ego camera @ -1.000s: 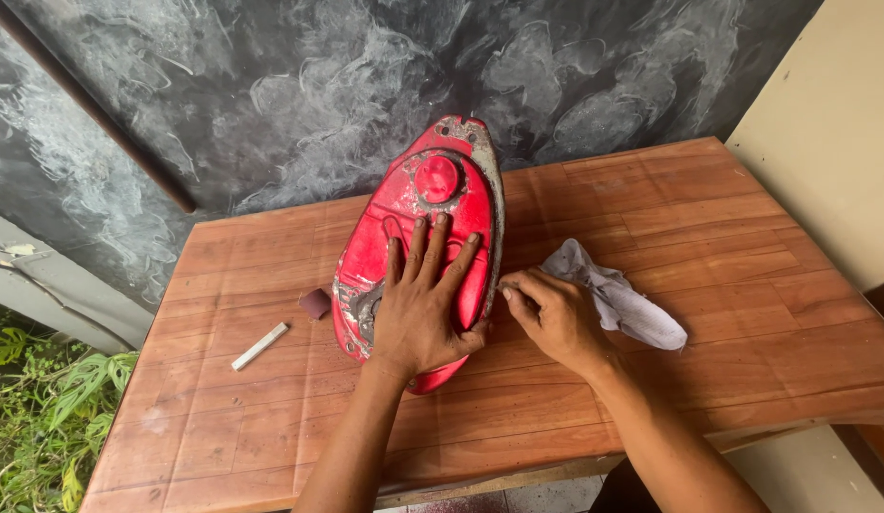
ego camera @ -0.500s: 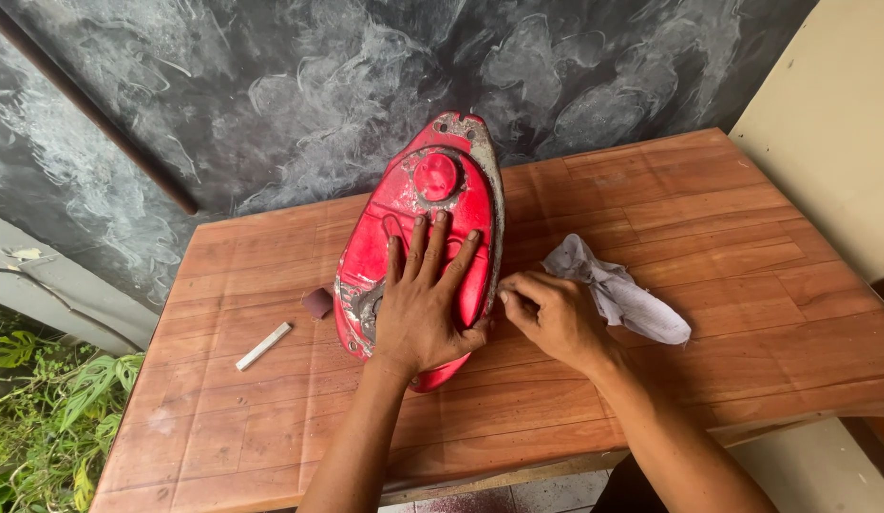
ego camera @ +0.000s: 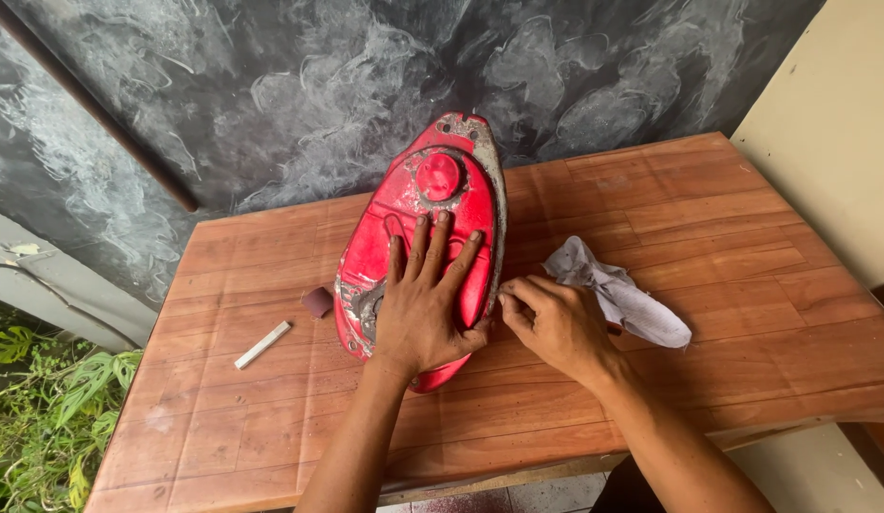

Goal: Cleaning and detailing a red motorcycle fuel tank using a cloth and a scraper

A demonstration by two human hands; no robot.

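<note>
left hand (ego camera: 425, 306) flat and open, fingers spread, pressing down on the red tank shell (ego camera: 415, 237), lying lengthwise mid-counter with worn grey patches along the edges. right hand (ego camera: 556, 323) curled, fingertips pinched against the shell's right edge, can't tell if anything's pinched in there. grey rag (ego camera: 620, 296) crumpled just beyond the right hand. small white stick (ego camera: 262, 345) and dark little block (ego camera: 316, 301) left of the shell on the wooden counter (ego camera: 746, 247).

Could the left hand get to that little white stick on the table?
Probably yes. The left hand lies flat on the red tank, and the white stick lies on bare wooden table with nothing between.
</note>
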